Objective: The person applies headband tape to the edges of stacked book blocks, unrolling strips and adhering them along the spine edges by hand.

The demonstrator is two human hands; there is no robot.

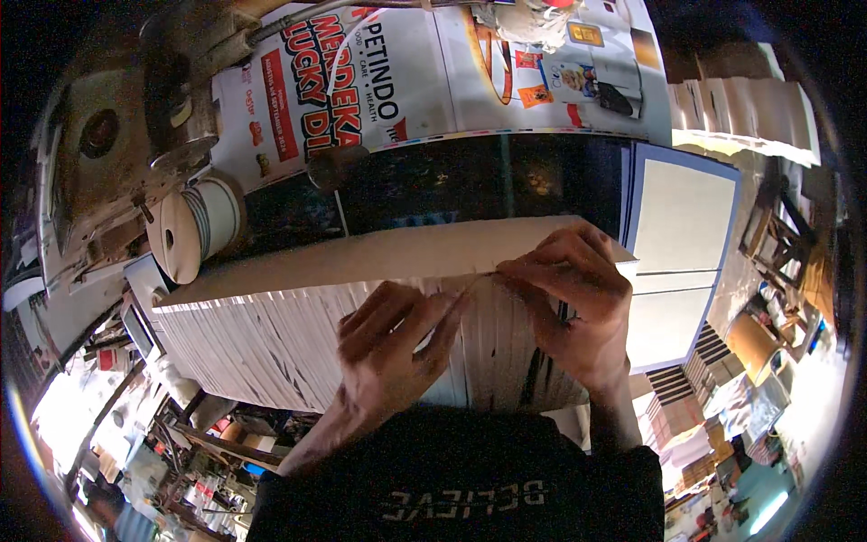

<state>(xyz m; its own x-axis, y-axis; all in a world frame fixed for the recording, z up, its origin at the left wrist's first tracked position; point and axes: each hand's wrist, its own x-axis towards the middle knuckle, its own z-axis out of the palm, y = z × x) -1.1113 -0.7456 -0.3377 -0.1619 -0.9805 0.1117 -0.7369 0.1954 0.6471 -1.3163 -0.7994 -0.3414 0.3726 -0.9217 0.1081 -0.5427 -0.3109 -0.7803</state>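
Note:
A long row of paper sections stands packed tightly side by side in front of me, with a pale flat top sheet or board along its far side. Above the row's upper edge, my left hand is closed in a pinch, thumb and forefinger meeting. Just to its right, my right hand also pinches, its fingertips near the pale surface. A thin pale strand, too fine to make out well, runs between the two sets of fingertips.
A spool wound with grey cord lies at the left, beside a worn metal machine. A printed banner sheet covers the surface beyond a dark glossy strip. Cream panels with blue edges lie right; stacked paper stands behind.

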